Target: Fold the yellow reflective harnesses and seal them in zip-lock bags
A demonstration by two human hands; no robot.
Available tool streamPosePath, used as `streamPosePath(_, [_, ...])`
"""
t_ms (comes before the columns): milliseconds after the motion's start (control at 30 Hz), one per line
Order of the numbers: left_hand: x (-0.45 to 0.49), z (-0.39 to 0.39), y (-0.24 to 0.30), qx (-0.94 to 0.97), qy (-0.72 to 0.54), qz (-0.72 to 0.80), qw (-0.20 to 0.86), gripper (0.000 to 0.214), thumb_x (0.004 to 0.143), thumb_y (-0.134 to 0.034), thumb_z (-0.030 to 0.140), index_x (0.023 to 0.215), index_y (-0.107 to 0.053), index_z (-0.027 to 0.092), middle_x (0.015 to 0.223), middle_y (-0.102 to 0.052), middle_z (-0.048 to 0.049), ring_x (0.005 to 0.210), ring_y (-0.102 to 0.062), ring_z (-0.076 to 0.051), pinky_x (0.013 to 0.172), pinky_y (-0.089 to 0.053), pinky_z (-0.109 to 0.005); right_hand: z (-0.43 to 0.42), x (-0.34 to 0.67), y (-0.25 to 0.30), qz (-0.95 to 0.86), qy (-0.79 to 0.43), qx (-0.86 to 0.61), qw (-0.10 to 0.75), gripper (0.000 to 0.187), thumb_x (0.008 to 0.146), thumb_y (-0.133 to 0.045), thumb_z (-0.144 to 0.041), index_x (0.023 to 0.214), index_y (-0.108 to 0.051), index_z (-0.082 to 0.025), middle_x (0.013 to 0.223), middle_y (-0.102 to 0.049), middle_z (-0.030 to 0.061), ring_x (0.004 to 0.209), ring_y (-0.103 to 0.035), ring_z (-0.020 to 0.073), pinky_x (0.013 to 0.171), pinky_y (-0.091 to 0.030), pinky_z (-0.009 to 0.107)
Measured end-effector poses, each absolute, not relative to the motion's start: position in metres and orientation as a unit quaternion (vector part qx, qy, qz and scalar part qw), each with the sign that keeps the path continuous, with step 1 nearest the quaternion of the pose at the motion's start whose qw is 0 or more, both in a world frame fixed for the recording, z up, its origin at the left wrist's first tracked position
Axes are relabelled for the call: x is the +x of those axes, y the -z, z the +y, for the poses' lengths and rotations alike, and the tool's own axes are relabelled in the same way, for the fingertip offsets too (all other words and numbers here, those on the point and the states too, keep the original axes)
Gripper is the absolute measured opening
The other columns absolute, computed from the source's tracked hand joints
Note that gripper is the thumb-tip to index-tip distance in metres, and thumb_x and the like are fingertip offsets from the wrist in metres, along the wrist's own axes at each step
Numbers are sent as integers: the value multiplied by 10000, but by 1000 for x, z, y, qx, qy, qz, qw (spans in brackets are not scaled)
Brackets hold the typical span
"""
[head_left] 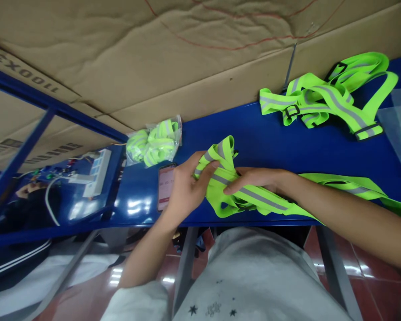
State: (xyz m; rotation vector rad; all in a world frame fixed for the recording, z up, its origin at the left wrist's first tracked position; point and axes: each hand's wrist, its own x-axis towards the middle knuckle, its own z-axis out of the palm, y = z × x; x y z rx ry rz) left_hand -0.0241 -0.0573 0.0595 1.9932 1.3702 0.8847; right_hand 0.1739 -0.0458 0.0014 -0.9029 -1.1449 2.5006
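Near the table's front edge, a neon yellow-green reflective strap with a grey stripe lies partly bunched up in front of me. My left hand is closed around its folded loops, the thumb pressing on top. My right hand grips the same strap a little to the right, thumb above and the other fingers hidden beneath the band. From there the strap trails right, under my right forearm, along the table edge.
More loose reflective straps with black buckles lie at the back right, beside clear plastic bags. A bag of rolled straps and a phone are to the left. Further left are a white power strip and another person's hand. Cardboard lines the back.
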Motion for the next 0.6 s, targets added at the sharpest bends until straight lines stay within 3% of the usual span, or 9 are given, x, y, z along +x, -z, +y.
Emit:
streamPosePath(167, [-32,-48,-67,720,-344,518,307,255,920,-720,436,895,-732,182,753,-676,4,686,-570,-147,599,-407,-244,-41,181,-5,-461,-831,-292,106,520,653,-933,-452,1077,-785,-190,1076,-793,66,826,-729,160,732,-565,236])
streamPosePath(367, [-40,-38,-43,509,-373,512,583,410,868,-751,564,989,-731,172,832,-759,-48,786,-720,-215,652,-549,-290,-32,197,-19,-578,-704,-397,109,432,671,-895,-533,895,-809,-174,853,-770,44,689,-637,152,566,-464,231])
streamPosePath(600, [-32,-49,-21,347,-359,469,729,470,782,-811,600,994,-742,186,936,-790,-85,1015,-749,-311,817,-622,-383,-34,207,-26,-616,-708,-306,159,462,834,-731,-585,1045,-780,-177,932,-741,26,802,-640,161,703,-503,244])
